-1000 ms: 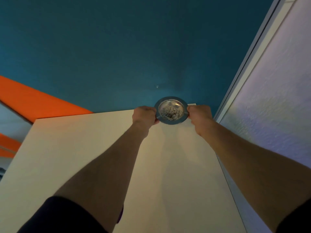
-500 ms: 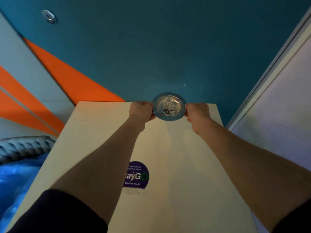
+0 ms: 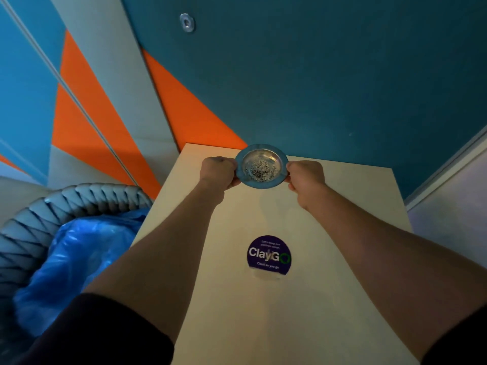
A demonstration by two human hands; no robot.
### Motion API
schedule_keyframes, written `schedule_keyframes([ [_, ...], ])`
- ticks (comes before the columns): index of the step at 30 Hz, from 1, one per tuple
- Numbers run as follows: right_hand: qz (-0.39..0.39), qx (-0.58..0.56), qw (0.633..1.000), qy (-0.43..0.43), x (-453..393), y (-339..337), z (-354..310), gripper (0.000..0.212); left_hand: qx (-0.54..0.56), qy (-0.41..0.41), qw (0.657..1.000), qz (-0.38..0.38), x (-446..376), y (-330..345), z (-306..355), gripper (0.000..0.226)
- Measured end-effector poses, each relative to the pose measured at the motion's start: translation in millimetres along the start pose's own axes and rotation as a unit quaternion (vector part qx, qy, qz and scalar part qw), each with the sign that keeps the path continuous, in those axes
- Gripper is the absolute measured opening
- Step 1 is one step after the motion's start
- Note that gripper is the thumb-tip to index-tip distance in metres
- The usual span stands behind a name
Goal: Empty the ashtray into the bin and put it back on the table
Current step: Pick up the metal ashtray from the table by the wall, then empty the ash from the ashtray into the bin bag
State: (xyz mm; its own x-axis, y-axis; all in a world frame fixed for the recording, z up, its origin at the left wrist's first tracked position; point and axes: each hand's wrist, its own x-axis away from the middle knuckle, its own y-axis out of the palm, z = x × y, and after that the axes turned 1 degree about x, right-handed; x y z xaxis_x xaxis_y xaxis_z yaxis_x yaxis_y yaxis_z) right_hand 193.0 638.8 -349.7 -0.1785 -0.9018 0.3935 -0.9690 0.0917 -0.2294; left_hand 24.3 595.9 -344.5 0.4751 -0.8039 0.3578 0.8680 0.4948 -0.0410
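Note:
A round metal ashtray with dark ash specks in its bowl is held level over the far end of the pale table. My left hand pinches its left rim and my right hand pinches its right rim. The bin, a woven grey basket lined with a blue plastic bag, stands on the floor to the left of the table, below my left forearm.
A round purple sticker lies on the table between my forearms. A teal wall with orange and grey panels rises just behind the table. A pale wall with a frame edge runs along the right side.
The view has tilted down and turned left, bringing the bin and the sticker into sight. Both hands still hold the ashtray by its rim; it sits slightly nearer the table's far left.

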Motion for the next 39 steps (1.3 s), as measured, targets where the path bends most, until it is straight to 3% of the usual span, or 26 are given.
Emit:
schedule_keyframes([
  [21, -0.135, 0.064, 0.989, 0.003, 120.5, 276.5, 21.7, 0.02, 0.087, -0.046, 0.986, 0.131, -36.1, -296.6, -41.9, 0.013],
  [39, -0.248, 0.17, 0.954, 0.012, 177.7, 414.2, 100.8, 0.023, 0.07, -0.112, 0.964, 0.232, -48.9, -444.7, -143.2, 0.016],
])
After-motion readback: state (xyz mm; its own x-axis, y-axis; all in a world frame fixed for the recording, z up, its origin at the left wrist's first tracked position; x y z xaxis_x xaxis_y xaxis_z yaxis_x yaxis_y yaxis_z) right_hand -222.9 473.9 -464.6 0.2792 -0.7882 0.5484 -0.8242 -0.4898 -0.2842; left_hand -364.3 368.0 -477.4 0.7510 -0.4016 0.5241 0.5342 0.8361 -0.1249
